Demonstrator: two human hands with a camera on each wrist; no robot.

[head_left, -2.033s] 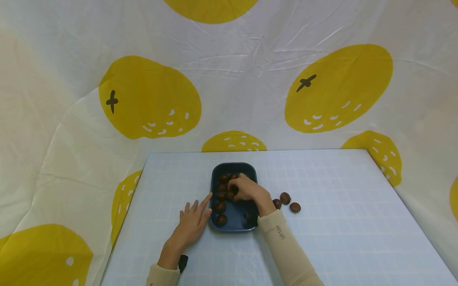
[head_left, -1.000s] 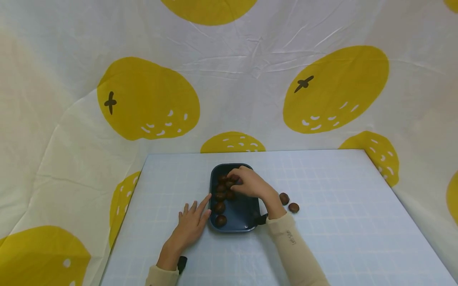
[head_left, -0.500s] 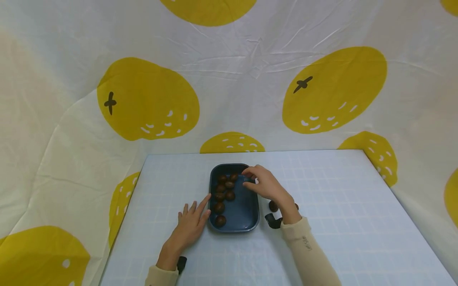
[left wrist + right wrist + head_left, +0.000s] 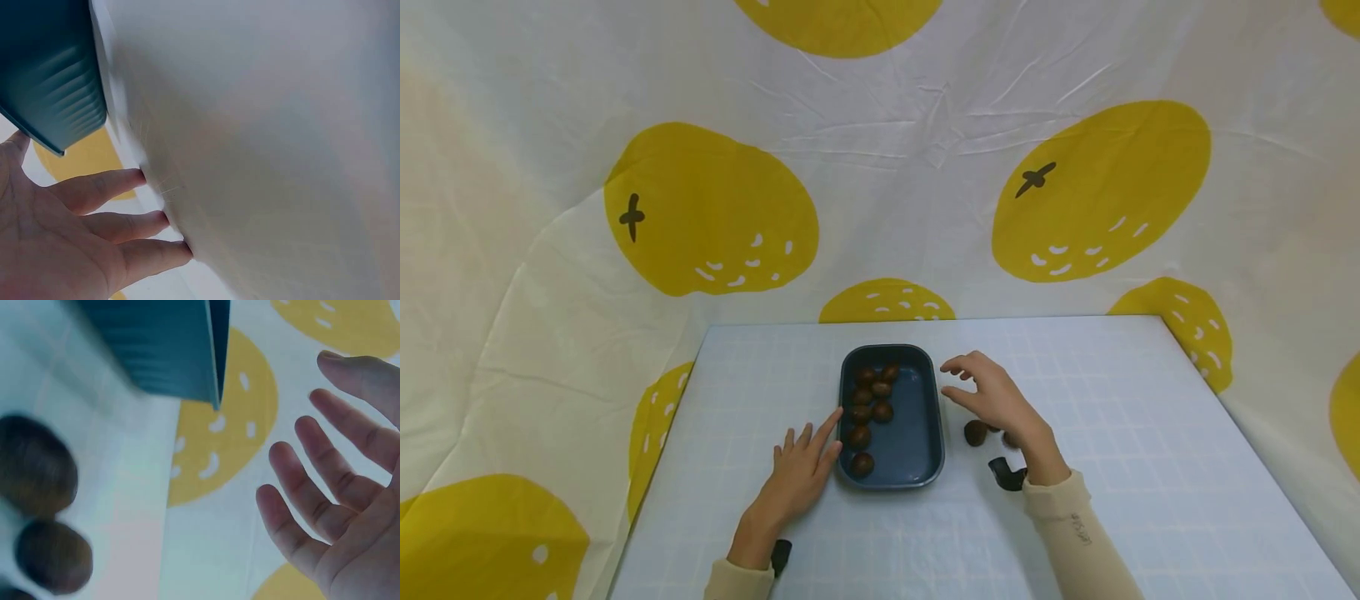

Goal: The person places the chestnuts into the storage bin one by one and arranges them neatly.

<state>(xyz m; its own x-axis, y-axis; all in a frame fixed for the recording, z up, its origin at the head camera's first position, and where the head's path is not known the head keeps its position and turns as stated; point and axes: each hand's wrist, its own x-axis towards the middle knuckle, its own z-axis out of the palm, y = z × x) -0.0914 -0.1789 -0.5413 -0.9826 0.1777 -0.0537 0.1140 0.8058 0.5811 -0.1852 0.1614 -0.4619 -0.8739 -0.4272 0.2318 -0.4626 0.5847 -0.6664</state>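
Note:
A dark blue rectangular tray (image 4: 913, 446) stands on the table, with several brown chestnuts (image 4: 861, 437) grouped along its left and far side. My left hand (image 4: 802, 477) lies beside the tray's left wall with fingers spread; in the left wrist view three fingertips touch the table surface and the thumb or forefinger is at the tray rim (image 4: 34, 134). Just right of the tray, my right hand (image 4: 997, 400) hovers, fingers loosely bent and holding nothing. Under that hand and wrist are loose chestnuts (image 4: 975, 432), partly hidden; the right wrist view shows them as dark round chestnuts (image 4: 53, 556).
The table (image 4: 1150, 483) has a pale checked cover. Behind it hangs a white cloth (image 4: 910, 208) printed with large yellow fruit. Black straps, one near each wrist, show in the head view; the right strap (image 4: 1006, 474) sits below the loose chestnuts.
My right hand has let go of a chestnut in the tray's far part, then drawn back rightward past the rim to above the loose chestnuts. My left hand has stayed put.

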